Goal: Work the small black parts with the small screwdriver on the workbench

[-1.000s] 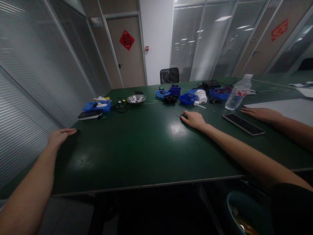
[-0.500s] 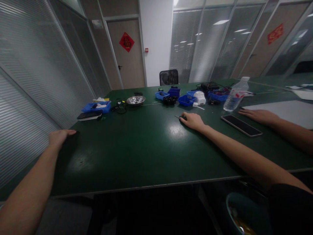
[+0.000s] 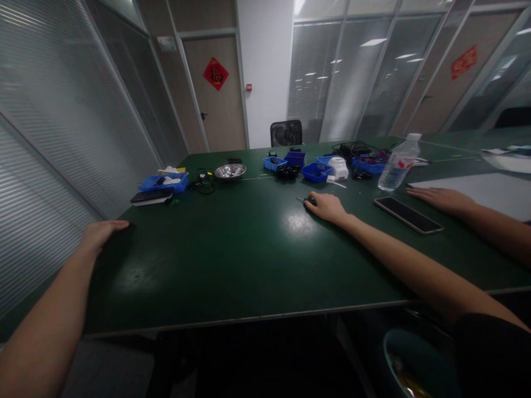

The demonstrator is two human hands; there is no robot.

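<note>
My left hand (image 3: 99,233) rests at the left edge of the green table (image 3: 215,254), fingers stretched out and nothing seen in it. Further right, my right hand (image 3: 327,208) lies low over the tabletop with its fingers closed. From them a thin metal tip and a bit of dark handle stick out to the left, which looks like a small screwdriver (image 3: 302,199); my fingers hide most of its handle. A black-screened phone (image 3: 409,214) lies to the right of that hand, and a clear water bottle (image 3: 396,166) stands behind the phone.
Another person's hand (image 3: 442,200) lies flat by a white sheet (image 3: 498,190). Farther back are a metal bowl (image 3: 230,172), a blue tray (image 3: 317,172), a white device (image 3: 338,168) and cables (image 3: 352,149). A dark notebook (image 3: 152,197) lies left; a bin (image 3: 415,354) stands below.
The view has shifted very slightly. Both my hands and the things on the table stay where they were.
</note>
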